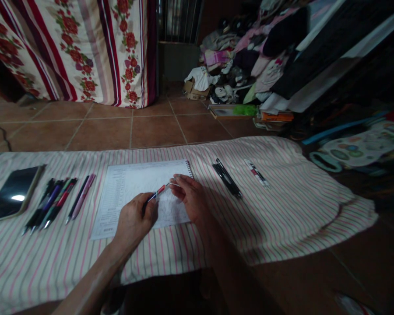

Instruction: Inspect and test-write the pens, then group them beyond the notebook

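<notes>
A flat surface is covered across the lower frame by a cloth striped in pink and grey (282, 218). At the far left a smartphone (15, 192) is laid, dark screen up. Beside it pens are grouped close together, a red-and-black pen (63, 197) among them, then a pink pen (83, 197) paired with a dark pen (76, 202). A spiral-bound notebook (144, 175) is placed at centre; right of it, two black pens (228, 179) and a white pen with dark and red markings (256, 173) are set.
</notes>
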`<state>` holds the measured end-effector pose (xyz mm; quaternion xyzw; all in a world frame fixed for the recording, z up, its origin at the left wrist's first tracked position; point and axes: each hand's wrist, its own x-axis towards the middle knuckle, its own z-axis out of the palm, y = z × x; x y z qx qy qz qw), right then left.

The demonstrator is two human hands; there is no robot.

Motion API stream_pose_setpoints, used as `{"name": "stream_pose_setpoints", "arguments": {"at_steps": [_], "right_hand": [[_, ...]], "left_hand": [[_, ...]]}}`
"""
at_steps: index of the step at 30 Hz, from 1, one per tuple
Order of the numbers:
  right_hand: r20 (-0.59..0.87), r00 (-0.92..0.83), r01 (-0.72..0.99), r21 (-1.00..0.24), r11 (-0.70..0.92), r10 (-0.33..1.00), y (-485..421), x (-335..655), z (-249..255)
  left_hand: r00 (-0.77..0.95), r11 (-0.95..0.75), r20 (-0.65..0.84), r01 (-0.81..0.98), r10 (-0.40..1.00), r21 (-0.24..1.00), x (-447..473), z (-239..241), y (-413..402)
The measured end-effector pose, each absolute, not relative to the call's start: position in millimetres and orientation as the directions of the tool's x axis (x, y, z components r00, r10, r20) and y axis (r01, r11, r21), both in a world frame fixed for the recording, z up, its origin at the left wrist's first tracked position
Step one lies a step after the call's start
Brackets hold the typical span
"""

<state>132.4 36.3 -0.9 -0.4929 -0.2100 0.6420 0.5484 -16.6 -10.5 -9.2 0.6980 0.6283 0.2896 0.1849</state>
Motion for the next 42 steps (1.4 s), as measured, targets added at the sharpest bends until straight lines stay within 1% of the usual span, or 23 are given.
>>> {"name": "stream_pose_setpoints", "arguments": {"at_steps": [4, 6, 8, 10, 11, 12, 14, 15, 17, 20, 23, 29, 36, 42], "right_hand": [[-0.353, 0.11, -0.466, -0.844, -0.265, 0.929, 38, 135, -6], [-0.301, 0.137, -0.4, -0.889, -0.225, 0.944, 40, 139, -11], [-0.22, 0.165, -0.247, -0.953, -0.176, 0.961, 42, 144, -15], [-0.098, 0.178, 0.013, -0.995, -0.102, 0.979, 44, 149, -17], [-0.019, 0.182, 0.176, -0.983, -0.051, 0.983, 44, 152, -17], [0.051, 0.168, 0.337, -0.942, -0.009, 0.984, 44, 154, -16], [0.137, 0.107, 0.573, -0.818, 0.051, 0.985, 42, 156, -14], [0.16, 0.07, 0.646, -0.759, 0.078, 0.985, 41, 157, -14], [0.196, 0.004, 0.73, -0.671, 0.131, 0.981, 39, 158, -15], [0.254, -0.052, 0.796, -0.574, 0.194, 0.966, 38, 158, -22], [0.287, -0.06, 0.828, -0.521, 0.208, 0.956, 39, 157, -27], [0.267, -0.079, 0.811, -0.543, 0.218, 0.96, 40, 157, -25], [0.231, -0.12, 0.779, -0.582, 0.236, 0.965, 40, 163, -25], [0.204, -0.158, 0.782, -0.572, 0.248, 0.966, 40, 166, -26]], "left_hand": [[0.044, -0.136, 0.162, 0.776, 0.986, 0.616, -18, -9, -11], [0.042, -0.135, 0.166, 0.787, 0.985, 0.601, -20, -10, -10], [0.037, -0.134, 0.175, 0.799, 0.984, 0.586, -22, -10, -10], [0.035, -0.133, 0.18, 0.816, 0.983, 0.562, -24, -10, -10], [0.039, -0.131, 0.177, 0.829, 0.983, 0.544, -25, -10, -10], [0.046, -0.13, 0.171, 0.844, 0.984, 0.521, -26, -9, -10], [0.067, -0.132, 0.153, 0.874, 0.986, 0.468, -27, -9, -9], [0.076, -0.133, 0.145, 0.886, 0.987, 0.443, -27, -8, -9], [0.087, -0.134, 0.133, 0.901, 0.987, 0.412, -28, -8, -9], [0.082, -0.125, 0.125, 0.908, 0.989, 0.399, -29, -9, -9], [0.068, -0.11, 0.115, 0.907, 0.991, 0.406, -29, -10, -9], [0.065, -0.102, 0.101, 0.902, 0.993, 0.42, -29, -8, -9], [0.08, -0.129, 0.133, 0.903, 0.988, 0.411, -31, -9, -8], [0.071, -0.104, 0.096, 0.911, 0.993, 0.399, -29, -6, -8]]}}
